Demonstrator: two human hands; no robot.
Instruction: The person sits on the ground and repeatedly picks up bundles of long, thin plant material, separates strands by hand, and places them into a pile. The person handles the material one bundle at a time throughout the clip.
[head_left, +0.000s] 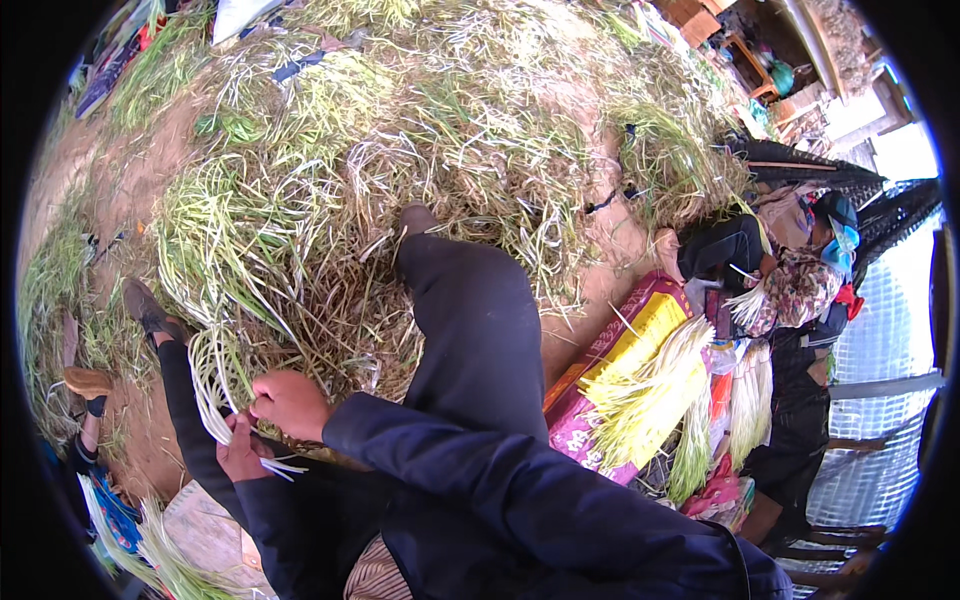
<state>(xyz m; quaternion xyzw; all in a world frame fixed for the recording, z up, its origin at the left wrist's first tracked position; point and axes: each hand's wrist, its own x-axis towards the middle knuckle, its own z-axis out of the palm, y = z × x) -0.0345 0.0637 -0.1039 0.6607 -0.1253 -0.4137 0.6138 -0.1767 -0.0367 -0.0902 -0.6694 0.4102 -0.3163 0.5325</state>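
My left hand (246, 452) grips a small bunch of pale, thin plant stalks (208, 397), whose upper ends bend over in an arc. White stalk ends stick out below that hand. Just beside it, my right hand (294, 405) has its fingers curled and pinched around a greenish stalk (241, 373) at the bunch's edge. The two hands nearly touch, above my dark trousers. In front of my legs lies a wide heap of loose green and dried stalks and leaves (360, 172).
On the right, a larger bundle of pale stalks (652, 390) rests on a purple and yellow printed sack (577, 435). Beyond sits another person (795, 285) holding pale stalks. At lower left are more stalks (169, 551), a worn board (210, 521) and another person's shoe (86, 382).
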